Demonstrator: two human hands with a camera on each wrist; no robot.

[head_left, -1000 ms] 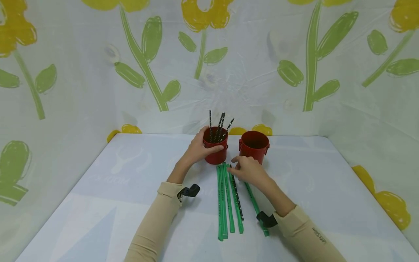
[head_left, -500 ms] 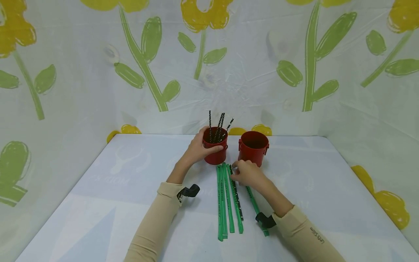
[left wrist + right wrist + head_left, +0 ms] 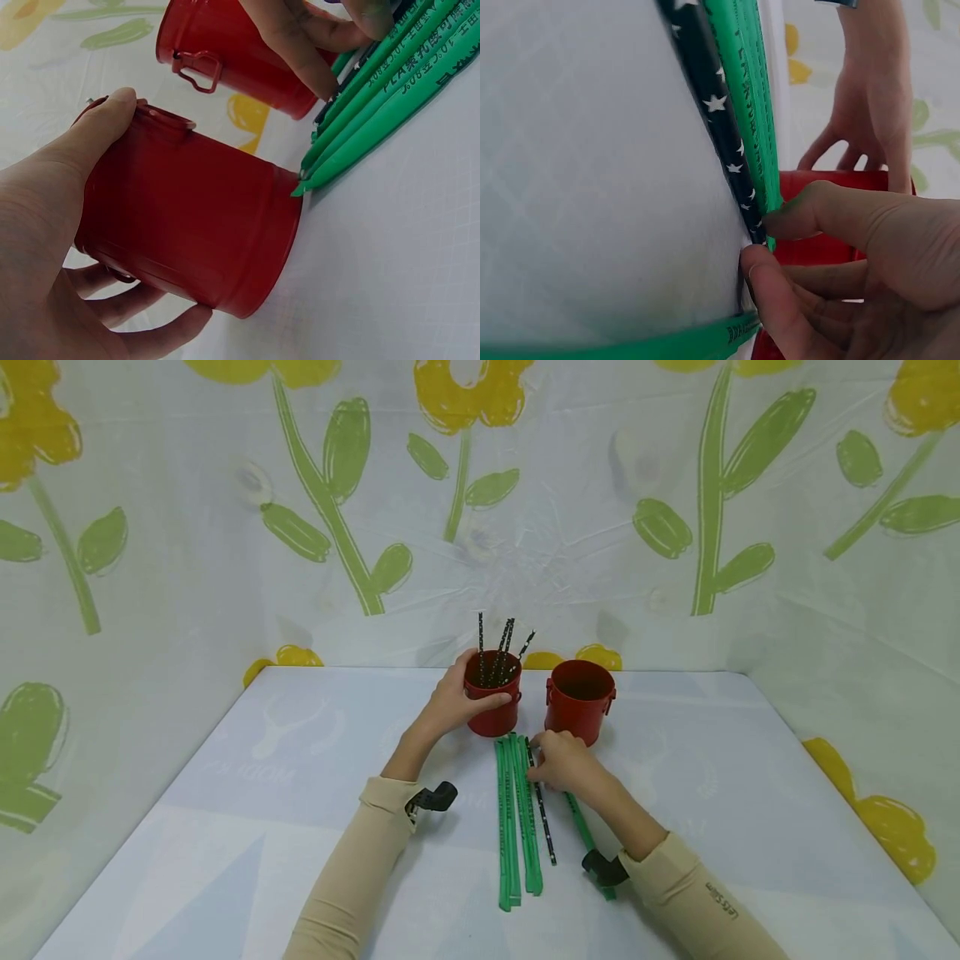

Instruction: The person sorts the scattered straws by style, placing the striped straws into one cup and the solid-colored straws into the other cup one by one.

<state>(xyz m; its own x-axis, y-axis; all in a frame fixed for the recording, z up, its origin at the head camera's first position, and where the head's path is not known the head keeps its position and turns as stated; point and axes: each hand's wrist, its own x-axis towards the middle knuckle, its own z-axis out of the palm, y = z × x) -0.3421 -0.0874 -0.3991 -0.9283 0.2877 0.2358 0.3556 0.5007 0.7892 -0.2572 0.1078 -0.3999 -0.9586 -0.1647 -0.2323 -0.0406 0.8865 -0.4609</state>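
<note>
My left hand (image 3: 452, 700) grips the left red bucket (image 3: 187, 210), thumb near the rim and fingers round its side. Several black straws (image 3: 504, 647) with white marks stand in it, leaning different ways. My right hand (image 3: 568, 762) pinches the far end of a black straw with white stars (image 3: 716, 105) between thumb and fingers. This straw lies on the table, just right of several green-wrapped straws (image 3: 513, 827) set side by side. In the right wrist view my thumb (image 3: 802, 214) sits between the black straw's end and the green ones.
A second red bucket (image 3: 581, 693) stands behind my right hand; no straws show above its rim. One more green-wrapped straw (image 3: 579, 821) lies under my right wrist. The white table (image 3: 247, 827) meets a flower-printed sheet (image 3: 555, 527) at the back and sides.
My right hand has lowered slightly toward me onto the black straw's end. The nearest green-wrapped straw has shifted left, away from the black one. My left hand keeps its hold on the bucket.
</note>
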